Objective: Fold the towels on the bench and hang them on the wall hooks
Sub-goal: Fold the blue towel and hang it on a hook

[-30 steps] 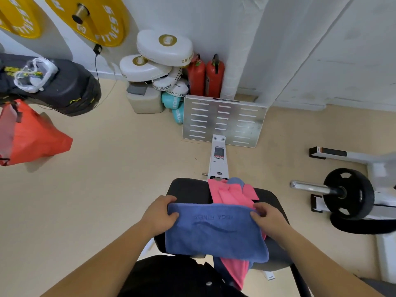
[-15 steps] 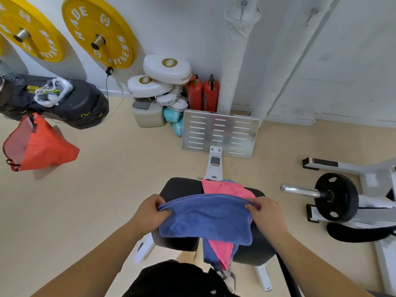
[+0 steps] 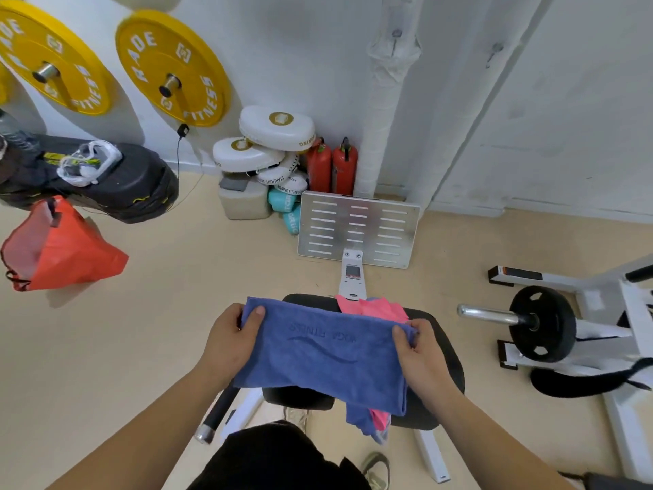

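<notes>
The blue towel (image 3: 325, 355), slack a moment ago, is pulled taut over the worktop (image 3: 448, 366). The left hand (image 3: 229, 337) pinches its 9 o'clock corner and the right hand (image 3: 420, 351) its 3 o'clock corner, so it looks ready for the next fold.

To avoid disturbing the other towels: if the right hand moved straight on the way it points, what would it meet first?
Probably the pink towel on the bench, just beyond the blue towel the right hand pinches; height is unclear.
</notes>
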